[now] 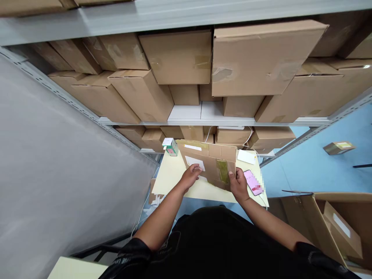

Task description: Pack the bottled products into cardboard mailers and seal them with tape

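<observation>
A flat piece of brown cardboard (212,162), with a strip of yellowish tape and white labels on it, is held tilted over a small pale-yellow table (168,174). My right hand (238,185) grips its right edge, thumb on the near face. At the cardboard's left part, my left hand (191,177) has its fingers curled at a white label (194,161); part of the label is hidden behind them, and I cannot tell how firmly it sticks to the cardboard. Right of my right hand lies a phone (252,182) with a lit pink screen.
A small green-and-white box (171,147) stands at the table's back left, and a white device (246,156) with cables lies at the back right. Metal shelving (215,122) full of cardboard boxes rises ahead. A large open carton (305,221) stands at right; a grey wall (58,155) is at left.
</observation>
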Demonstrator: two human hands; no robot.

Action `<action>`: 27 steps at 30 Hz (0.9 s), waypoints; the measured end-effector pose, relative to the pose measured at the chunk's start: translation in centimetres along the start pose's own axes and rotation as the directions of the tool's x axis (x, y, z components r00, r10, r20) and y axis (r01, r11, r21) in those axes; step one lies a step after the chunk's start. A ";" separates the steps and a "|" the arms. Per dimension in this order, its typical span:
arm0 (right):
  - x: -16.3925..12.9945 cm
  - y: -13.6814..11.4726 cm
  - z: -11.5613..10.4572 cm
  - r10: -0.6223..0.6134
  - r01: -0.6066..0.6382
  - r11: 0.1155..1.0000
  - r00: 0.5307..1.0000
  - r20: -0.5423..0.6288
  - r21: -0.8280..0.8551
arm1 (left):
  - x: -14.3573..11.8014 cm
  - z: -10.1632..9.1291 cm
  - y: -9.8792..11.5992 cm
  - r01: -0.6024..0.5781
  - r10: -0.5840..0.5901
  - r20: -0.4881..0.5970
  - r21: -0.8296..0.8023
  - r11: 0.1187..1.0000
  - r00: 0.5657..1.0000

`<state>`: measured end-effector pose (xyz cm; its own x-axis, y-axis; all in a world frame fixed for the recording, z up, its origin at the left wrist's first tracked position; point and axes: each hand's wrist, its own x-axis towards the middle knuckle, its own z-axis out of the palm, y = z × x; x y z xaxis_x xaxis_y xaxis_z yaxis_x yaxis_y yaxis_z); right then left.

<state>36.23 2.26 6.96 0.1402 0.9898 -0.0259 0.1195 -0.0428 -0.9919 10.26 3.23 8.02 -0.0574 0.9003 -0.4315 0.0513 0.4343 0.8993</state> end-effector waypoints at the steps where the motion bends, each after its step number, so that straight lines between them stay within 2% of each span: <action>1: 0.9 -0.2 -0.4 0.023 -0.024 0.999 1.000 0.006 0.021 | 0.6 0.2 -0.3 -0.031 0.034 -0.075 0.039 0.999 0.997; 2: 1.7 -0.3 -0.8 0.048 -0.048 0.998 0.999 0.008 0.042 | 1.0 0.2 -0.8 -0.065 0.079 -0.164 0.091 0.994 0.983; 4: 3.3 -0.4 -1.5 0.095 -0.095 0.992 0.995 0.010 0.081 | 1.7 -0.5 -2.0 -0.105 0.173 -0.337 0.212 0.972 0.925; 5: 3.9 -0.3 -1.8 0.117 -0.118 0.988 0.993 0.012 0.098 | 1.9 -1.1 -2.7 -0.097 0.193 -0.394 0.251 0.963 0.899; 6: 4.5 -0.2 -1.9 0.143 -0.144 0.983 0.990 0.018 0.111 | 2.0 -1.8 -3.4 -0.075 0.183 -0.419 0.263 0.962 0.889; 8: 5.2 0.3 -2.0 0.204 -0.204 0.971 0.979 0.015 0.121 | 2.1 -3.1 -4.8 -0.003 0.091 -0.386 0.222 0.975 0.918; 11: 5.5 1.1 -1.3 0.286 -0.279 0.951 0.957 -0.039 0.129 | 2.4 -4.9 -6.4 0.082 -0.031 -0.279 0.175 0.981 0.960; 16: 4.8 2.4 1.0 0.351 -0.330 0.930 0.929 -0.119 0.162 | 3.3 -8.0 -8.7 0.147 -0.082 -0.245 0.260 0.954 0.966; 18: 4.5 2.9 1.9 0.363 -0.341 0.928 0.919 -0.154 0.153 | 3.5 -9.2 -9.7 0.195 -0.143 -0.220 0.234 0.953 0.965; 20: 4.4 3.5 2.4 0.374 -0.352 0.925 0.908 -0.186 0.144 | 3.8 -10.3 -10.7 0.226 -0.204 -0.147 0.156 0.962 0.968; 23: 4.4 4.1 2.7 0.436 -0.411 0.899 0.873 -0.217 0.152 | 4.1 -11.4 -11.9 0.210 -0.205 -0.069 0.075 0.975 0.976; 25: 4.5 4.4 2.7 0.504 -0.479 0.863 0.838 -0.209 0.160 | 4.3 -12.0 -12.6 0.176 -0.171 -0.074 0.071 0.982 0.982; 27: 4.7 4.7 2.7 0.534 -0.519 0.845 0.828 -0.169 0.126 | 4.4 -12.5 -13.2 0.156 -0.149 -0.093 0.065 0.986 0.984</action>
<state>34.77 7.05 1.84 0.3461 0.7741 -0.5301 -0.0957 -0.5329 -0.8407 -3.15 1.10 -4.85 -0.1566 0.8187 -0.5524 0.1066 0.5701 0.8147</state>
